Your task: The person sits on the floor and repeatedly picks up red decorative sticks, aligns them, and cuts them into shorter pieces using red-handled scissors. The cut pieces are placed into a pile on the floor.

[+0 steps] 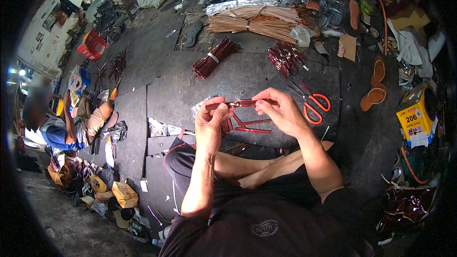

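Note:
Between my two hands stretches a dark red strap (pixel 245 103) with a small shiny metal buckle near its middle. My left hand (pixel 212 120) pinches its left end between thumb and fingers. The thumb and fingertips of my right hand (pixel 280 109) are closed on the other end. Below, on the dark work surface (pixel 171 83), lie several loose dark red straps (pixel 252 130), partly hidden by my left hand. Orange-handled scissors (pixel 316 109) rest to the right of my right hand.
Ahead lie a tied bundle of red strips (pixel 214 58) and a pile of buckled straps (pixel 286 59). Farther back are long tan strips (pixel 252 21). Brown sandals (pixel 373 96) and a yellow can (pixel 415 116) stand right. Another person (pixel 62 123) sits at left.

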Demonstrator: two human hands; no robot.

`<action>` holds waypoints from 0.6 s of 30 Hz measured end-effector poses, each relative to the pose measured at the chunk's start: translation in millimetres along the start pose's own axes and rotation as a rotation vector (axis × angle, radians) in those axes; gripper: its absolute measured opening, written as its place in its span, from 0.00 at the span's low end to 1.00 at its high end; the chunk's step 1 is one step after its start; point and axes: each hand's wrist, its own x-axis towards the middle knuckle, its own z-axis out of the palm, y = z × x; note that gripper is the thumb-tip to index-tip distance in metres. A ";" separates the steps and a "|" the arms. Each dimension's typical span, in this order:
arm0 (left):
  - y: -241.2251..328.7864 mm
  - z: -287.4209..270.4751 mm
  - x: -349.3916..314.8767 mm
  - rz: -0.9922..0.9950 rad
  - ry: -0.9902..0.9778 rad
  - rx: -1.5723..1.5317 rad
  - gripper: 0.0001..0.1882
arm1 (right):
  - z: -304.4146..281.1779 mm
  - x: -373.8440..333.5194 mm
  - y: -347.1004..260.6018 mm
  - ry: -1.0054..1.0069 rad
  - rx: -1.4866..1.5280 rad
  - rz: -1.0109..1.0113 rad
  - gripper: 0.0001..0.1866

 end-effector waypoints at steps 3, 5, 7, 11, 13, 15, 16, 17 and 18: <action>1.5 -7.2 4.9 -0.081 -0.030 -0.072 0.14 | -10.6 3.5 -1.6 -0.011 0.009 -0.009 0.10; -7.0 -21.4 8.1 -0.075 -0.025 0.002 0.15 | -12.5 4.9 -2.5 -0.040 0.054 0.018 0.11; -11.4 -30.8 9.9 -0.057 -0.004 -0.002 0.15 | -14.3 6.5 -0.4 -0.074 0.093 0.040 0.11; -8.9 -33.9 11.2 -0.201 -0.094 -0.427 0.15 | -20.5 8.6 9.9 -0.087 0.168 0.101 0.10; -18.1 -37.8 12.2 -0.294 -0.145 -0.622 0.15 | -16.6 11.6 21.4 -0.113 0.360 0.140 0.10; -38.6 -35.2 14.5 -0.419 -0.099 -0.815 0.14 | -7.1 15.7 45.8 -0.167 0.693 0.190 0.10; -43.3 -33.0 14.2 -0.460 -0.144 -0.870 0.13 | -0.3 16.8 52.6 -0.173 0.775 0.224 0.10; -47.8 -29.6 14.0 -0.522 -0.096 -0.954 0.12 | 5.4 18.1 60.3 -0.187 0.848 0.232 0.11; -52.7 -28.5 12.6 -0.519 -0.070 -0.969 0.11 | 11.6 19.2 66.4 -0.193 0.886 0.239 0.11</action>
